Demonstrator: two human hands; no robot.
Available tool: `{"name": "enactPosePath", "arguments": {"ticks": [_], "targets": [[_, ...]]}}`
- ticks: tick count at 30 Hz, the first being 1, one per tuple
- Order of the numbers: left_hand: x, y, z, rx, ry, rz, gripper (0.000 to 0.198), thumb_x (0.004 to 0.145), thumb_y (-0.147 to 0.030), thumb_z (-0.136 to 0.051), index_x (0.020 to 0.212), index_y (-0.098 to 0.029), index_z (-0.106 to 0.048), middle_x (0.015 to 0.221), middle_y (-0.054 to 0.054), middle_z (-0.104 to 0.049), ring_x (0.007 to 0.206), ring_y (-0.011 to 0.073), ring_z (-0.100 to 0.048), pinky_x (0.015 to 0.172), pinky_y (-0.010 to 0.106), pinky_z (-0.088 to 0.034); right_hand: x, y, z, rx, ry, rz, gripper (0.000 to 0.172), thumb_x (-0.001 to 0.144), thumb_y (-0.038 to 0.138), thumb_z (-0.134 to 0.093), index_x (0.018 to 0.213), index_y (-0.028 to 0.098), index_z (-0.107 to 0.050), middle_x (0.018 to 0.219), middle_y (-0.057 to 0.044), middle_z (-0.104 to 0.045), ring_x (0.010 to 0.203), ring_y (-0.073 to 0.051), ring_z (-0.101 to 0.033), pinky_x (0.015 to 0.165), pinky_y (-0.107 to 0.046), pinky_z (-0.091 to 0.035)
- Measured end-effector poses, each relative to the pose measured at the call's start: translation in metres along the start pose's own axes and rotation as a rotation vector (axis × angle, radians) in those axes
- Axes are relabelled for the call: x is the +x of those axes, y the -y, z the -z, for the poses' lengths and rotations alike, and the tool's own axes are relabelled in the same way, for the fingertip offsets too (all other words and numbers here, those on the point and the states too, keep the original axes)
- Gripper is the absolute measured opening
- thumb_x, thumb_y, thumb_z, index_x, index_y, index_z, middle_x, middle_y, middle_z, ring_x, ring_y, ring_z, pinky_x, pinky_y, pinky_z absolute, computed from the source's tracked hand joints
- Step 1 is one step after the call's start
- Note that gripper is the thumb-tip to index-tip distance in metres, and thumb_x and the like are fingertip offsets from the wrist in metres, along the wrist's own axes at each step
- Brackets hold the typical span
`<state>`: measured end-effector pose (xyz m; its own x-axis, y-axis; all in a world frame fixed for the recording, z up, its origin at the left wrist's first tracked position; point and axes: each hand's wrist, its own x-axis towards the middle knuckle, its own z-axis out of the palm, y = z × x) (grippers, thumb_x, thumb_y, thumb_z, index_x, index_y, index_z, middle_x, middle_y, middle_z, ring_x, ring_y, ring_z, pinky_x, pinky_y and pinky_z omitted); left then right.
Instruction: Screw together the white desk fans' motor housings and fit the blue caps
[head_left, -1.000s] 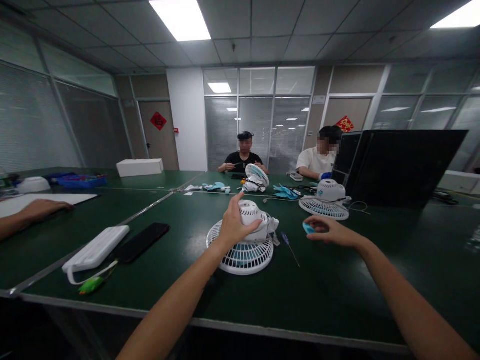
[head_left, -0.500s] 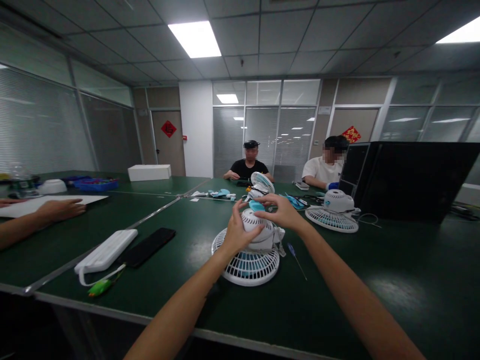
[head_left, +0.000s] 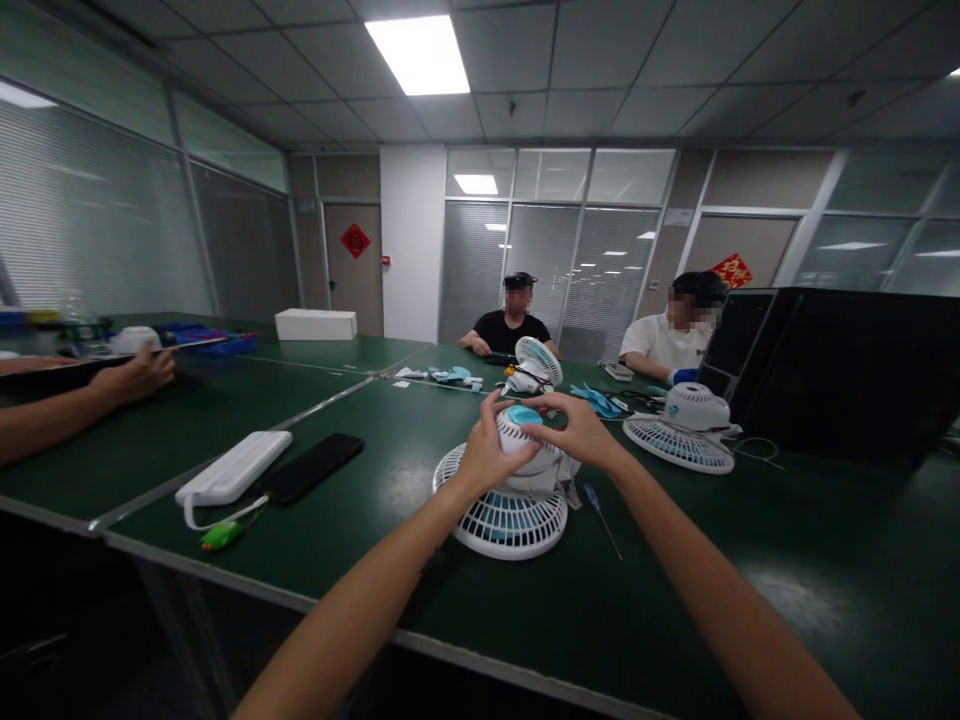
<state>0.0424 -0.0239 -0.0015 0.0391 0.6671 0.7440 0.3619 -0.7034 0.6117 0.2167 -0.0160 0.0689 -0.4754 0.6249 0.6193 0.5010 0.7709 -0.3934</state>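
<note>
The largest thing worked on, a white electric fan (head_left: 517, 540), is laid grille-down on the green table (head_left: 570, 610), and is taken here as the centre of the clock, with twelve straight ahead. Its upturned motor housing (head_left: 511, 436) is cupped from about nine o'clock by the left hand (head_left: 484, 455), whose thumb and fingers are spread in a wide curve around it. At the top of the housing, the blue cap (head_left: 523, 413) is pinched at its rim by the thumb and fingers of the right hand (head_left: 581, 430), brought in from three o'clock. Whether the cap is seated cannot be told, since the join is partly hidden by fingers. It would probably be handled best if the housing were kept braced, the cap held level and centred, and pressure spread evenly round its edge. Farther out, a black computer tower (head_left: 840, 380) is set near two o'clock, with a second electric fan (head_left: 694, 415) before it; a smaller-looking third fan (head_left: 536, 365) is stood at twelve. A white power bank (head_left: 234, 467) is placed at nine, beside a black smartphone (head_left: 315, 468). At four, a slim screwdriver (head_left: 596, 505) is left near the right forearm (head_left: 675, 545), where it could be knocked.
</note>
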Motion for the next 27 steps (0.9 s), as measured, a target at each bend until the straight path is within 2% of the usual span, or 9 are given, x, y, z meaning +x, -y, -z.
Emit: {"name": "enactPosePath", "arguments": {"ticks": [7,14,21,27], "targets": [[0.0,0.0,0.0,-0.004,0.0,-0.031,0.092,0.072,-0.036,-0.079,0.143,-0.019,-0.024,0.13,0.017,-0.059,0.119,0.0319,-0.059,0.102,0.048,-0.045,0.001,0.004,-0.003,0.08,-0.011,-0.067,0.038,0.077,0.038,-0.073,0.109,0.017,-0.073,0.11,-0.01,-0.073,0.096,-0.024,-0.068,0.063,-0.027,-0.053],[0.0,-0.003,0.002,0.01,0.005,-0.033,0.088,0.072,-0.032,-0.077,0.142,-0.019,-0.025,0.131,0.017,-0.059,0.12,0.0314,-0.06,0.102,0.048,-0.046,0.001,0.006,-0.007,0.076,-0.001,-0.04,0.037,0.079,0.035,-0.07,0.112,0.017,-0.072,0.114,-0.01,-0.071,0.101,-0.025,-0.066,0.066,-0.029,-0.055],[0.0,-0.001,0.001,0.025,0.005,-0.021,0.086,0.073,-0.035,-0.076,0.141,-0.017,-0.026,0.13,0.018,-0.059,0.118,0.0323,-0.061,0.1,0.048,-0.047,0.0,0.001,-0.014,0.12,-0.016,-0.034,0.039,0.079,0.033,-0.068,0.114,0.018,-0.071,0.117,-0.01,-0.069,0.103,-0.024,-0.065,0.071,-0.03,-0.055],[0.0,-0.001,0.0,0.057,-0.009,0.0,0.085,0.072,-0.037,-0.076,0.141,-0.017,-0.031,0.128,0.018,-0.059,0.116,0.033,-0.061,0.098,0.047,-0.048,0.001,0.005,-0.015,0.096,-0.039,-0.069,0.036,0.078,0.031,-0.068,0.112,0.018,-0.073,0.113,-0.01,-0.07,0.099,-0.023,-0.066,0.069,-0.029,-0.053]]}}
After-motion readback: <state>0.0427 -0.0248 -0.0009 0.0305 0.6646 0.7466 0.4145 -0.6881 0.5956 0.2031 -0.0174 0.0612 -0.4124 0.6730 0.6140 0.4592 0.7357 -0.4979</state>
